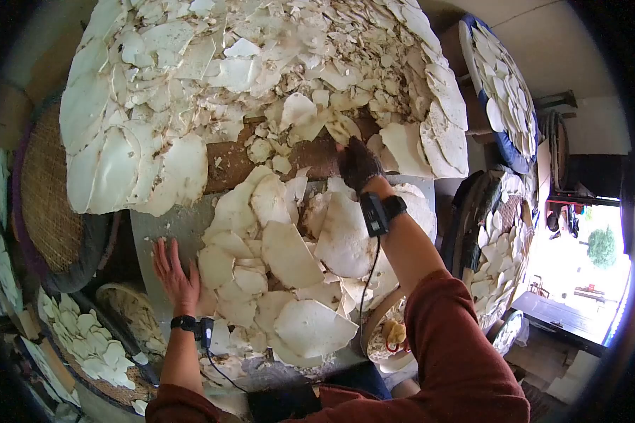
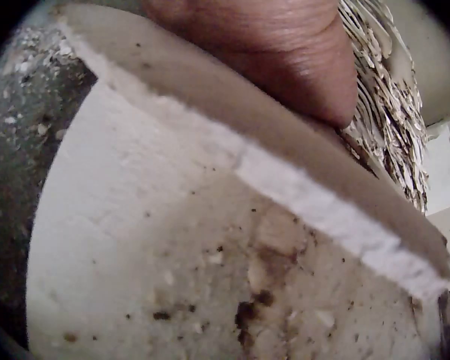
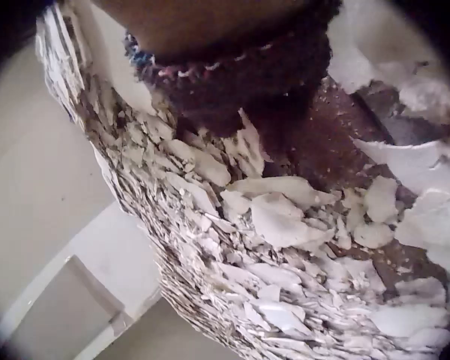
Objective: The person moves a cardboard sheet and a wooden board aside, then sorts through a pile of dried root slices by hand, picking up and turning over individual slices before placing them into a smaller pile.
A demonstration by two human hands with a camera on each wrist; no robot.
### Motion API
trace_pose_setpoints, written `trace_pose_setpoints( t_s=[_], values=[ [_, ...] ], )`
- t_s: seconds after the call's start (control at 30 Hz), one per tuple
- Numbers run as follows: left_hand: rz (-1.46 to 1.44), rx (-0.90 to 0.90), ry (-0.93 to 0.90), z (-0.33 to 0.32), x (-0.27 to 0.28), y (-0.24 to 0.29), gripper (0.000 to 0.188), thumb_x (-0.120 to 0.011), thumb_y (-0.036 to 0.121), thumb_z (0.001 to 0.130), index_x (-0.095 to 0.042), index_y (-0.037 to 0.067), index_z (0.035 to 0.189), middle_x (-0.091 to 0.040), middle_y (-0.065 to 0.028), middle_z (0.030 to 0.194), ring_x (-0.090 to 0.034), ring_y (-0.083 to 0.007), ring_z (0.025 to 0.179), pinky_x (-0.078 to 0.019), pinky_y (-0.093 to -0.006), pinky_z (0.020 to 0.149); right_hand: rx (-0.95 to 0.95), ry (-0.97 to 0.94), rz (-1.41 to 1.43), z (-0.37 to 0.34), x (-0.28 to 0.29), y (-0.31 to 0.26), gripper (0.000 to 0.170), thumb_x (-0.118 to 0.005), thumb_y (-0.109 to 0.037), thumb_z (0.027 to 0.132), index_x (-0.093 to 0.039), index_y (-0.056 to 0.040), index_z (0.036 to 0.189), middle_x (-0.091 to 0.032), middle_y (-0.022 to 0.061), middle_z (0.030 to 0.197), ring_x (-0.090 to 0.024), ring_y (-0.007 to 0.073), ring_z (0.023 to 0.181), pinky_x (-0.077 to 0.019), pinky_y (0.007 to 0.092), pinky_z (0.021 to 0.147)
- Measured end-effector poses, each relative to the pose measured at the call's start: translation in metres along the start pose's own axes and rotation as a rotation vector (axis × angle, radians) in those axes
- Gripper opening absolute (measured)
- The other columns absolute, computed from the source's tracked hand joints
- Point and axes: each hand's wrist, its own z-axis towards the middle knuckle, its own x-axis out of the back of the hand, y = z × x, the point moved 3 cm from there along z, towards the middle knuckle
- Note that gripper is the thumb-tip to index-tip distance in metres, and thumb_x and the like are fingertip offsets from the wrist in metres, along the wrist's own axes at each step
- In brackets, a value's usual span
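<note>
My bare left hand (image 1: pixel 176 278) lies with spread fingers on the grey surface (image 1: pixel 148 240), beside a loose heap of flat white pieces (image 1: pixel 289 254). In the left wrist view, part of that hand (image 2: pixel 277 60) is against a thick-edged white slab (image 2: pixel 322 210). My right hand (image 1: pixel 360 166), in a dark knitted glove, pinches the edge of a thin off-white piece (image 1: pixel 342 127) at the front of the big layered stack (image 1: pixel 134 84). The glove (image 3: pixel 240 82) hides most of its fingers in the right wrist view, where an upright shard (image 3: pixel 249 146) stands against it.
Small fragments (image 1: pixel 259 149) lie on a brown board (image 1: pixel 226 169) between stack and heap. Round trays of white pieces stand at the right (image 1: pixel 504 92) and lower left (image 1: pixel 88 345). An empty woven tray (image 1: pixel 53 190) leans at the left. A cable (image 1: pixel 363 296) hangs from the right wrist.
</note>
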Motion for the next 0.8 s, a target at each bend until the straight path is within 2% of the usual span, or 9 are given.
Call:
trace_pose_setpoints(
  t_s=[0.07,0.17,0.3,0.37,0.47,0.57,0.63,0.77,0.8],
  values=[
    [0.012,-0.006,0.009,0.001,-0.001,-0.001,0.058,-0.047,0.039,0.092,-0.037,0.01,0.141,-0.025,-0.0153,0.151,-0.02,-0.0352,0.141,-0.0159,-0.0522,0.114,-0.023,0.078,-0.11,-0.009,0.023,-0.034,0.033,-0.047,-0.033,0.093,-0.058,-0.002,0.095,-0.061,0.0287,0.089,-0.057,0.0472,0.09,-0.0465,0.0486,0.078],
    [0.024,-0.014,0.025,0.0,-0.004,-0.003,0.057,-0.047,0.038,0.092,-0.037,0.01,0.141,-0.025,-0.0152,0.151,-0.02,-0.0348,0.141,-0.016,-0.0522,0.114,-0.058,0.109,-0.369,-0.025,0.026,-0.049,0.013,-0.051,-0.012,0.092,-0.056,-0.0002,0.094,-0.06,0.0138,0.084,-0.059,0.028,0.079,-0.049,0.0393,0.068],
    [0.004,-0.015,0.032,0.0,-0.001,0.0,0.058,-0.049,0.035,0.091,-0.037,0.01,0.141,-0.025,-0.0146,0.151,-0.02,-0.0344,0.141,-0.0156,-0.052,0.114,0.009,0.361,0.169,-0.038,0.015,-0.031,0.011,-0.056,-0.01,0.091,-0.057,-0.0003,0.096,-0.062,0.0116,0.086,-0.061,0.023,0.08,-0.0496,0.0333,0.069],
    [-0.008,-0.011,0.028,0.001,0.0,0.001,0.058,-0.05,0.033,0.09,-0.036,0.01,0.142,-0.025,-0.0143,0.151,-0.02,-0.0343,0.141,-0.0152,-0.0519,0.114,0.137,0.292,-0.04,-0.04,0.023,-0.045,0.011,-0.058,-0.008,0.091,-0.056,0.0,0.098,-0.061,0.0093,0.086,-0.06,0.0187,0.081,-0.0495,0.0297,0.07],
    [-0.018,-0.003,0.02,0.0,0.001,0.0,0.059,-0.052,0.031,0.089,-0.036,0.01,0.142,-0.025,-0.0141,0.152,-0.019,-0.0342,0.141,-0.0147,-0.0518,0.115,-0.037,0.127,0.172,-0.022,-0.002,-0.025,0.011,-0.058,-0.005,0.091,-0.055,-0.0006,0.1,-0.061,0.0076,0.089,-0.058,0.0149,0.08,-0.0491,0.0267,0.072],
    [-0.019,-0.005,0.025,-0.001,-0.001,-0.001,0.059,-0.052,0.031,0.089,-0.036,0.01,0.142,-0.024,-0.014,0.152,-0.019,-0.034,0.141,-0.0146,-0.0518,0.115,0.013,0.156,0.045,-0.013,-0.018,-0.025,0.021,-0.066,-0.021,0.084,-0.059,-0.005,0.096,-0.064,0.0164,0.083,-0.063,0.038,0.082,-0.0493,0.044,0.071],
    [-0.009,0.002,0.017,-0.001,-0.002,-0.001,0.059,-0.051,0.032,0.09,-0.036,0.01,0.142,-0.024,-0.014,0.152,-0.019,-0.0342,0.141,-0.0148,-0.0518,0.114,0.046,0.185,0.138,-0.01,-0.02,-0.028,0.021,-0.066,-0.02,0.084,-0.059,-0.0055,0.097,-0.064,0.0172,0.084,-0.063,0.0387,0.079,-0.0499,0.0434,0.07],
    [-0.044,-0.016,0.031,0.001,-0.006,-0.003,0.058,-0.05,0.033,0.09,-0.037,0.009,0.141,-0.025,-0.0144,0.151,-0.02,-0.035,0.141,-0.0156,-0.052,0.114,-0.13,0.387,0.815,-0.007,-0.013,-0.046,0.016,-0.065,-0.015,0.086,-0.056,-0.0036,0.091,-0.062,0.0161,0.091,-0.059,0.0354,0.081,-0.0487,0.0424,0.069],
    [-0.055,-0.024,0.04,0.0,-0.005,-0.003,0.058,-0.051,0.033,0.09,-0.037,0.009,0.141,-0.026,-0.0146,0.151,-0.02,-0.0353,0.141,-0.0158,-0.0522,0.114,-0.092,0.429,0.728,-0.006,0.002,-0.054,0.015,-0.065,-0.015,0.086,-0.056,-0.0033,0.089,-0.061,0.0164,0.092,-0.058,0.0358,0.081,-0.0481,0.0431,0.07]
  ],
)
